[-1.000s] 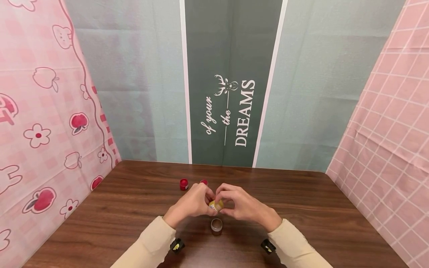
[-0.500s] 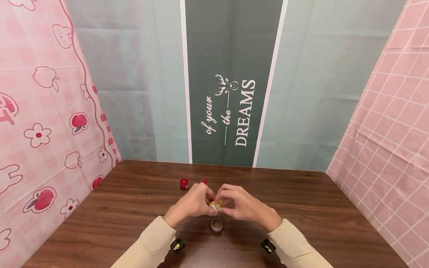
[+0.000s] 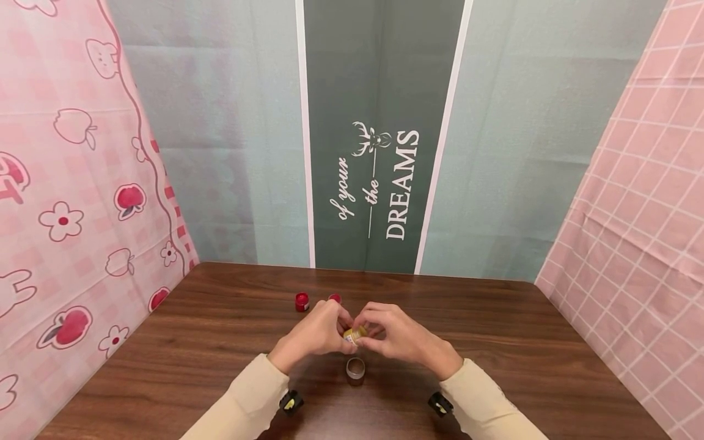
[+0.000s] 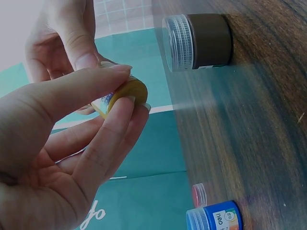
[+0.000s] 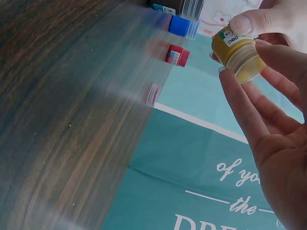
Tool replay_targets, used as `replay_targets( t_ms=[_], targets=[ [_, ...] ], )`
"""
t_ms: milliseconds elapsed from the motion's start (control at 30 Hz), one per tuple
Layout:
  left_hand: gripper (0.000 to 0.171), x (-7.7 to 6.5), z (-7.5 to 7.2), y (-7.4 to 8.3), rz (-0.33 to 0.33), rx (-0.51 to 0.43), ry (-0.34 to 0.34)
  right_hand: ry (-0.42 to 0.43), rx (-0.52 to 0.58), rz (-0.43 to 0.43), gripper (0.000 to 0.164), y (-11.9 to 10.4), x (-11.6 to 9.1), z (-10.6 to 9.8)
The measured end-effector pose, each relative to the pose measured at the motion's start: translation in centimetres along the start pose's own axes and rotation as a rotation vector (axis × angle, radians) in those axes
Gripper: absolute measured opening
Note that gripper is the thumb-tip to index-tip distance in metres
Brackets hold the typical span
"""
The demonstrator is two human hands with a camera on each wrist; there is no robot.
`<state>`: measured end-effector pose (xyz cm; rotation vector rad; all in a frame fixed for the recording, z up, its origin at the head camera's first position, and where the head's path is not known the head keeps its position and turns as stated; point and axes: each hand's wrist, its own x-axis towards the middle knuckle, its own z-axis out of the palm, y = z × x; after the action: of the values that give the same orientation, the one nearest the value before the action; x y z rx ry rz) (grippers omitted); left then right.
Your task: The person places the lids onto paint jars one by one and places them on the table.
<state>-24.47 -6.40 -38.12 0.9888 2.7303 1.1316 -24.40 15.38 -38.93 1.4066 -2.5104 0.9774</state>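
A small yellow paint jar (image 3: pixel 352 336) with a clear ribbed lid is held tilted above the table, between both hands. My left hand (image 3: pixel 316 330) grips its body near the base; in the left wrist view the yellow bottom (image 4: pixel 135 92) shows past the fingertips. Thumb and fingers of my right hand (image 3: pixel 398 333) are around the lid (image 5: pixel 245 62), which sits on the jar in the right wrist view. A brown paint jar (image 3: pixel 355 371) with a clear lid stands on the table just in front of the hands, on the near side.
Behind the left hand on the wooden table (image 3: pixel 495 354) stand an uncovered red paint jar (image 3: pixel 302 302) and a separate red-stained lid (image 3: pixel 335 298). A blue paint jar (image 4: pixel 224 216) shows in the wrist views; the left hand hides it from the head view. Cloth hangings surround the table.
Right thumb and fingers have shifted slightly at the yellow paint jar's lid, and the jar has turned a little. Both arms and the other jars stay in place.
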Motion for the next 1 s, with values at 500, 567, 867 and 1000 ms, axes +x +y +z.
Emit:
replay_targets(
  t_ms=[500, 567, 867, 1000],
  targets=[
    [0.022, 0.04, -0.11, -0.04, 0.002, -0.007, 0.0, 0.041, -0.05, -0.144, 0.025, 0.31, 0.06, -0.13],
    [0.02, 0.06, -0.11, -0.04, 0.005, -0.004, 0.0, 0.052, -0.085, -0.175, 0.026, 0.36, 0.06, -0.1],
    [0.016, -0.1, -0.1, 0.12, 0.01, 0.004, -0.003, 0.045, -0.124, -0.206, 0.027, 0.35, 0.07, 0.02],
    [0.018, -0.18, -0.12, 0.2, 0.0, 0.003, -0.008, 0.047, -0.134, -0.208, 0.024, 0.34, 0.1, 0.02]
  ],
)
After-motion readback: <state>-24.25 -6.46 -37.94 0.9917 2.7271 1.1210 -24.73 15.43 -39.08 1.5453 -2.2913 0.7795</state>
